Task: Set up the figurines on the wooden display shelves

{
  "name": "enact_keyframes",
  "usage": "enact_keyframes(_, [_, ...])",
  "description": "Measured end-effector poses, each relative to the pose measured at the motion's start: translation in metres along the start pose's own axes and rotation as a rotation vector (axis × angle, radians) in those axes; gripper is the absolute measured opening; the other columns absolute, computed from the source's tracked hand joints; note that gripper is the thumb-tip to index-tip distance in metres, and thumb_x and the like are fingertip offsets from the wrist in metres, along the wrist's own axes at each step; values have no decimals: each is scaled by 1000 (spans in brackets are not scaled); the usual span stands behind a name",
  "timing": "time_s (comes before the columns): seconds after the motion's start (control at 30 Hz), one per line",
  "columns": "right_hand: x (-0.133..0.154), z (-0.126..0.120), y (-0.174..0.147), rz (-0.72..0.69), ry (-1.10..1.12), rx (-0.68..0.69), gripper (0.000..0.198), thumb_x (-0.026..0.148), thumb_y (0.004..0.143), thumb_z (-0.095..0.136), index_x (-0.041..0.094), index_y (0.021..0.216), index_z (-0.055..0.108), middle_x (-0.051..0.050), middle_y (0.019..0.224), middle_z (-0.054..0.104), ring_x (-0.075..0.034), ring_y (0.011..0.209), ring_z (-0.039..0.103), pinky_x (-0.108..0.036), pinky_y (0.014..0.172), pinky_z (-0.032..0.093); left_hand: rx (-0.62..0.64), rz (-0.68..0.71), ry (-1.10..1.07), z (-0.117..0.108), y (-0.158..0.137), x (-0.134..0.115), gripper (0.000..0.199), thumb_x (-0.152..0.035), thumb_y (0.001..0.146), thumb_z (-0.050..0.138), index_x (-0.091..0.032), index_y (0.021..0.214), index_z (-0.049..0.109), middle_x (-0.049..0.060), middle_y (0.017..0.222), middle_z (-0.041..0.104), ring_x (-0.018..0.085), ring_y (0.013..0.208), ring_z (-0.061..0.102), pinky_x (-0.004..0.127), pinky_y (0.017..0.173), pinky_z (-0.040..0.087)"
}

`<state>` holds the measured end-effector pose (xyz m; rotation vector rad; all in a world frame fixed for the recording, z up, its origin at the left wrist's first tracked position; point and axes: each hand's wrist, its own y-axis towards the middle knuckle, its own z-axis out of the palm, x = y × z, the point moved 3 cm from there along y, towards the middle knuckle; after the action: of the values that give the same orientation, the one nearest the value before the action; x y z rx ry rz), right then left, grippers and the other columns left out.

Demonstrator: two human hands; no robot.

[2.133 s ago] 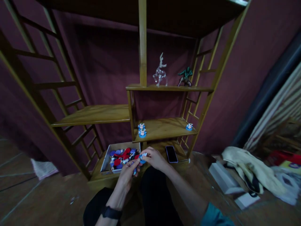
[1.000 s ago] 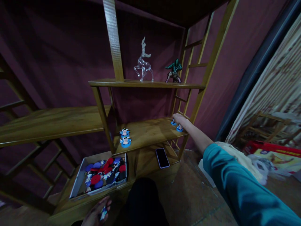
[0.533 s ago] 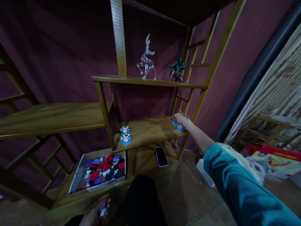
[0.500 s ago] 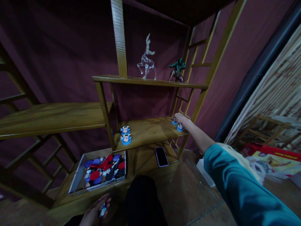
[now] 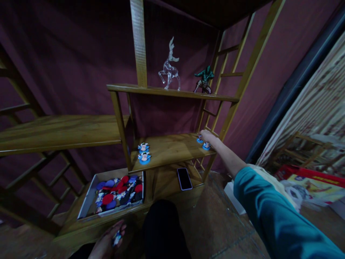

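At the right end of the middle shelf [image 5: 172,149], my right hand [image 5: 207,135] is closed over the top of a small figurine [image 5: 199,140] on a round blue base. Just in front of it stands a second blue-based figurine [image 5: 206,146]. Two similar figurines, one at the back [image 5: 143,147] and one nearer the edge [image 5: 144,158], stand at the shelf's left end. Low at the front, my left hand [image 5: 113,237] curls around another small figurine [image 5: 116,238], white and blue, partly hidden by the fingers.
An open box [image 5: 93,194] of jumbled figurines with red, blue and black bases sits lower left. A phone [image 5: 184,178] lies on the bottom board. Above stand a clear deer figure [image 5: 170,70] and a green crouching figure [image 5: 205,79]. Wooden posts [image 5: 120,131] frame the shelves.
The view has shifted very slightly. My right hand stays at the same figurine, and my left hand still holds its own, a little lower left.
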<state>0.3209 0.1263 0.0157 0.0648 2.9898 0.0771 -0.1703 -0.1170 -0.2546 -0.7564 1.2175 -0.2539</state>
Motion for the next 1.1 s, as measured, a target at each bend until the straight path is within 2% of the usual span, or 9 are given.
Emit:
enact_keyframes(0.13, [2,-1,-1,-12,4,-5,24,25,81,58,18,102,68,-12,103,69,-19,95,63,-20,76,45,26,-79,-90,4,-5,-1,26,-10,71,63,-19,95,61,-1,73,68,9,54,60,16,46,43])
enact_keyframes(0.37, [7,-3,-3,-39,3,-5,24,22,82,56,13,100,69,-16,105,67,-22,97,63,-22,76,45,34,-61,-86,5,-4,1,25,-7,71,61,-19,92,61,0,75,68,10,57,61,16,48,44])
enact_keyframes(0.67, [-1,-17,-15,-68,53,-12,34,22,80,56,22,114,63,-9,110,67,-19,99,62,-22,81,44,60,-83,-80,4,-10,-3,23,-7,72,59,-19,92,60,1,75,68,11,57,61,19,50,45])
enact_keyframes(0.8, [-13,-31,-24,-76,79,-23,35,14,77,56,20,110,66,-8,110,67,-19,99,61,-20,80,43,42,-94,-82,3,-10,-4,25,-7,72,58,-20,93,60,0,74,68,11,55,60,18,49,44])
enact_keyframes(0.93, [-22,-34,-39,-113,192,54,38,8,75,54,21,108,67,-4,107,69,-17,95,63,-17,77,43,55,-88,-86,4,-10,-3,21,-11,73,59,-20,92,60,0,74,68,12,58,61,19,49,44])
enact_keyframes(1.1, [-21,-23,-55,-94,211,189,45,13,69,64,24,113,65,-1,99,71,-14,80,65,-16,69,46,53,-80,-87,4,-8,0,20,-9,74,59,-19,92,60,1,75,67,12,57,61,19,50,45])
